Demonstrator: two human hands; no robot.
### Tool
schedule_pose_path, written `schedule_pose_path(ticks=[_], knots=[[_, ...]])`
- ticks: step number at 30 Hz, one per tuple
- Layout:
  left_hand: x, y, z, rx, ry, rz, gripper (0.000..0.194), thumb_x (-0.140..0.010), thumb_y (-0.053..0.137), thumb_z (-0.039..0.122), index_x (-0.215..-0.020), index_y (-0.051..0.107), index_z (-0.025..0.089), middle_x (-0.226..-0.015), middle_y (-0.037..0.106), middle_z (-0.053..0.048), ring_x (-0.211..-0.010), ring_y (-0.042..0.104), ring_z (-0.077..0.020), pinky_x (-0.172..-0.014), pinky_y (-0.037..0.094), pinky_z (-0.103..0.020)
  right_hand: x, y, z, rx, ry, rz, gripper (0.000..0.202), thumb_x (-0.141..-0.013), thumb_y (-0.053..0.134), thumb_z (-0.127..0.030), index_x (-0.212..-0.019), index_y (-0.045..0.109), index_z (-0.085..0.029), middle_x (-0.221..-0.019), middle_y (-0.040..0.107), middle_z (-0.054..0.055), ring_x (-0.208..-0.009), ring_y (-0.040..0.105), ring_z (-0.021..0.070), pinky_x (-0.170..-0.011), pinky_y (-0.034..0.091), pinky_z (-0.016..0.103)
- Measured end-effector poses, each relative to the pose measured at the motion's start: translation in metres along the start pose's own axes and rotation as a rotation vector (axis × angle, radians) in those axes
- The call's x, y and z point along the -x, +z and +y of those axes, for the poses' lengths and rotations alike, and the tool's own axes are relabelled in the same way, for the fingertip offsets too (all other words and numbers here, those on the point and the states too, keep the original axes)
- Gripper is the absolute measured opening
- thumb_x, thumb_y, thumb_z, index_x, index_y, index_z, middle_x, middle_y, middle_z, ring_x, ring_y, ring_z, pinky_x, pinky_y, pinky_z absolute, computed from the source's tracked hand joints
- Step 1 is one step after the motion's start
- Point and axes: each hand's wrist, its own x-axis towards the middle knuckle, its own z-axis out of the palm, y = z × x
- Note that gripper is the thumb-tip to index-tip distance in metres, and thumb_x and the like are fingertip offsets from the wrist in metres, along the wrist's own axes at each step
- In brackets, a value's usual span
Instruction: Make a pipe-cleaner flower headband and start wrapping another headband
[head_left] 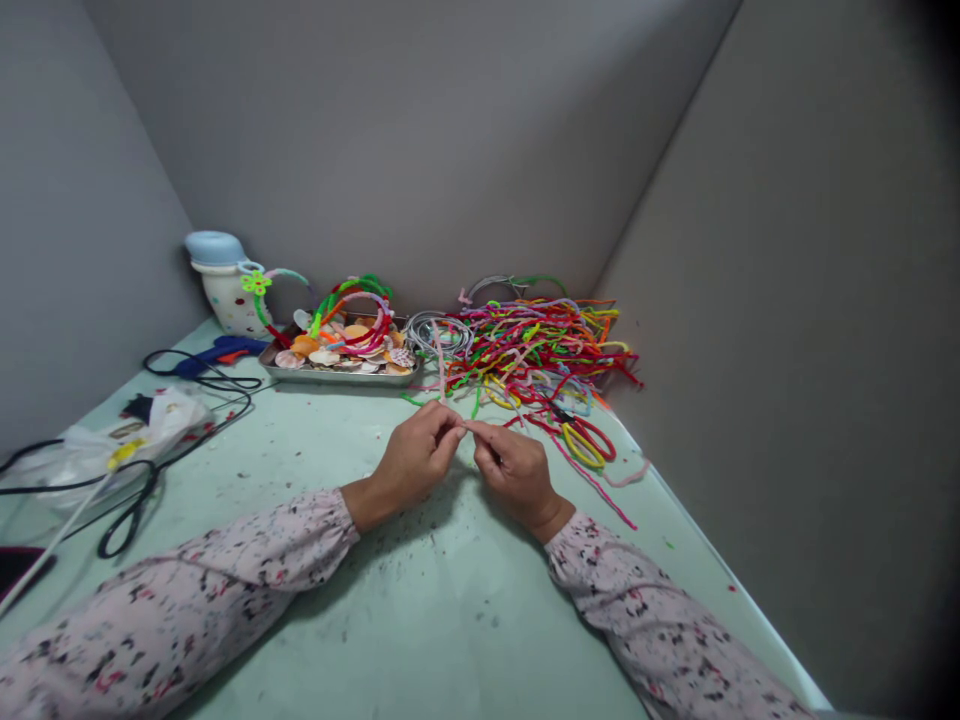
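A pale pink pipe cleaner (439, 362) stands up from behind the fingers of my left hand (417, 455), which is closed in a pinch. My right hand (516, 470) is closed too, its index finger and thumb meeting the left fingertips over the table. The end of the pipe cleaner between the fingertips is mostly hidden. Beyond my hands lies a heap of coloured pipe cleaners (540, 345). Scissors (586, 442) with red and yellow handles rest just past my right hand, among loose pink and red strands.
A metal tray (345, 377) holds shells and pipe-cleaner hoops. Beside it is a coil of silver wire (442, 335). At left stand a white cup with a blue lid (232, 290), a blue glue gun (214, 355), black cable (154, 480) and a plastic bag (161, 425). Grey walls enclose the table.
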Motion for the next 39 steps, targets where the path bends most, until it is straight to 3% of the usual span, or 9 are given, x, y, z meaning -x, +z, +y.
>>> schedule_pose_path(ticks=[15, 27, 39], knots=[[-0.005, -0.004, 0.001, 0.184, -0.107, -0.074, 0.023, -0.089, 0.046, 0.033, -0.077, 0.058, 0.017, -0.073, 0.054, 0.001, -0.070, 0.051, -0.0142, -0.065, 0.040, -0.026, 0.001, 0.000, 0.002, -0.005, -0.010, 0.025, 0.028, -0.086, 0.050, -0.014, -0.109, 0.066, -0.018, -0.093, 0.074, 0.005, -0.078, 0.068, 0.0156, -0.073, 0.051, 0.026], [-0.011, -0.005, -0.002, 0.380, -0.321, -0.159, 0.023, -0.081, 0.051, 0.034, -0.069, 0.058, 0.015, -0.060, 0.048, 0.004, -0.059, 0.042, -0.0117, -0.058, 0.034, -0.024, -0.001, -0.001, 0.002, 0.141, -0.117, 0.019, 0.024, -0.087, 0.050, -0.015, -0.105, 0.067, -0.017, -0.076, 0.072, 0.003, -0.066, 0.063, 0.0145, -0.064, 0.045, 0.026], [-0.012, -0.008, 0.003, 0.471, -0.485, -0.188, 0.022, -0.075, 0.054, 0.036, -0.065, 0.059, 0.016, -0.049, 0.039, 0.006, -0.048, 0.032, -0.0097, -0.048, 0.025, -0.023, -0.003, -0.002, 0.003, 0.178, -0.137, 0.022, 0.020, -0.089, 0.050, -0.016, -0.102, 0.066, -0.017, -0.083, 0.073, 0.004, -0.073, 0.065, 0.0157, -0.069, 0.046, 0.027]])
